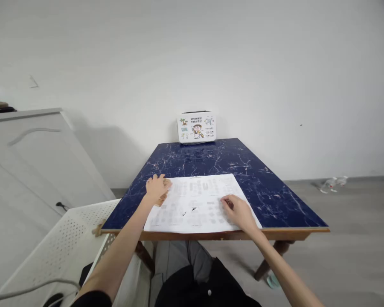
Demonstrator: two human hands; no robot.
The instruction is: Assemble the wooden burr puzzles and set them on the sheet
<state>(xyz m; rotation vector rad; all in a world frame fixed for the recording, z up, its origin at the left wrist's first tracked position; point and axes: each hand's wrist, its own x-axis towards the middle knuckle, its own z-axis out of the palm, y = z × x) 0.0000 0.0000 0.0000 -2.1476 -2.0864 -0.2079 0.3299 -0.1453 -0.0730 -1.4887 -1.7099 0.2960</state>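
A white printed sheet (198,192) lies at the near edge of the table, covered in faint rows of print. Two small black thin pieces or marks, one (184,213) beside the other (194,208), show on its lower middle. My left hand (156,187) is at the sheet's left edge, fingers bent over a tan piece (161,199) that it partly hides; its exact kind is unclear. Over the right part of the sheet, my right hand (238,209) has curled fingers with thumb and fingertips close together. Whatever is in that pinch is hidden.
Against the wall, a white case (196,128) with cartoon travel pictures stands at the far end of the blue marble-patterned table (205,157). To the left are a white perforated container (67,234) and a white cabinet (41,157). Table legs rise from the grey floor.
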